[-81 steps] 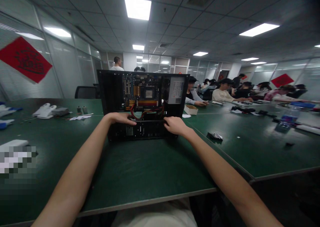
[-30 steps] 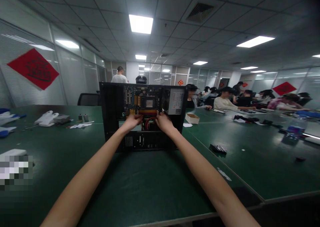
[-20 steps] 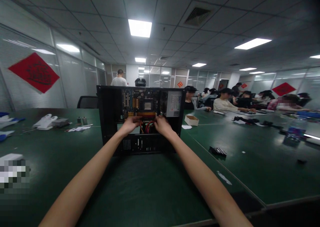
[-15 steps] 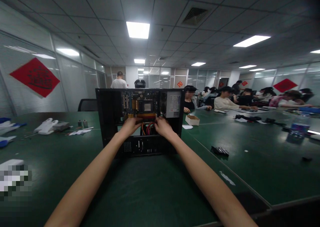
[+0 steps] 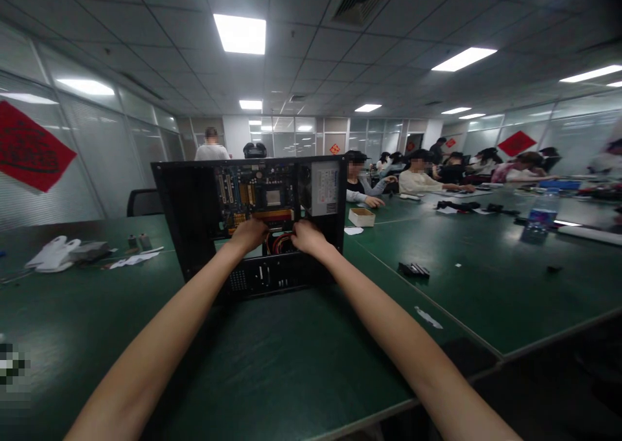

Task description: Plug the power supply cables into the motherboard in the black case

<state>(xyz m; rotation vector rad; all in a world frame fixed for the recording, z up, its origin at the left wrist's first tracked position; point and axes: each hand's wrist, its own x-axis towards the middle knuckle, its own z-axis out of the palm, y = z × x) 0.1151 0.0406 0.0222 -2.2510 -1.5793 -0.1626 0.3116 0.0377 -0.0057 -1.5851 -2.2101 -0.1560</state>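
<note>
A black computer case (image 5: pixel 175 227) stands on the green table with its open side facing me. Inside it are a motherboard (image 5: pixel 260 179) and, at upper right, a power supply (image 5: pixel 324 188). My left hand (image 5: pixel 250 235) is at the left end of the orange and red memory slots (image 5: pixel 278 215), fingers curled together. At their right end is my right hand (image 5: pixel 308 237), also closed. Whatever the fingertips hold, if anything, is too small to make out. Between the hands, red and yellow cables (image 5: pixel 280 241) hang below the slots.
White plastic bags (image 5: pixel 53 253) and a grey block lie left. Right of the case are a small box (image 5: pixel 362 217), a black part (image 5: pixel 414 270), a paper scrap (image 5: pixel 428 317) and a water bottle (image 5: pixel 541 211). Several people sit along the table's far right side.
My view has swung to the right, so the case and both hands appear farther left. The hands remain at the two ends of the memory slots.
</note>
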